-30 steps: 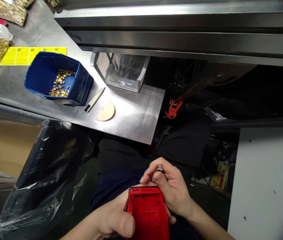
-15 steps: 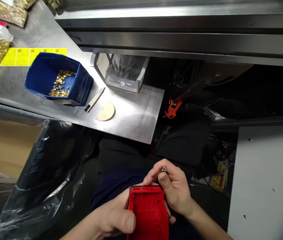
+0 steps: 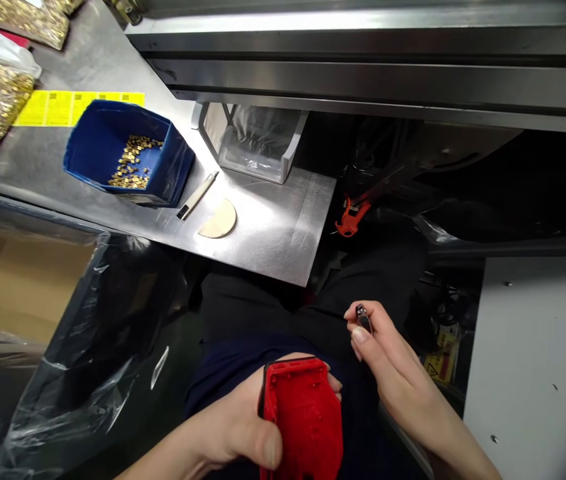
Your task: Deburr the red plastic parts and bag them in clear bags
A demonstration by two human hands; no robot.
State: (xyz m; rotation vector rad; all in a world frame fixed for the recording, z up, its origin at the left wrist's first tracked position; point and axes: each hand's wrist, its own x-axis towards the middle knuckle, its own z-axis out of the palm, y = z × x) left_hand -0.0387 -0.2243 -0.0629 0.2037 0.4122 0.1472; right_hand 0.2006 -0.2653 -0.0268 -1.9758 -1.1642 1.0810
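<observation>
My left hand (image 3: 247, 433) is wrapped round a red plastic housing (image 3: 307, 420) with a black rim, its hollow inside facing up. The thumb presses on the left wall, and fingertips show at the right edge. The lower end of the housing runs out of the picture. To the right and apart from it, my right hand (image 3: 387, 353) pinches a small shiny metal nail clipper (image 3: 363, 318) between thumb and fingers. Part of the clipper is hidden by the fingers. Both hands are above my lap.
On the metal table (image 3: 273, 247) stand a blue bin (image 3: 177, 167) with small brass parts and a clear drawer (image 3: 257, 170). A white-handled knife (image 3: 197, 195) and a cream half-disc (image 3: 219, 220) lie near its edge. Orange-handled tool (image 3: 353, 217) hangs beyond. Grey panel (image 3: 537, 360) at right.
My right hand has moved away from the red housing, up and to the right, with the nail clipper in it. My left hand still holds the housing, now tilted slightly.
</observation>
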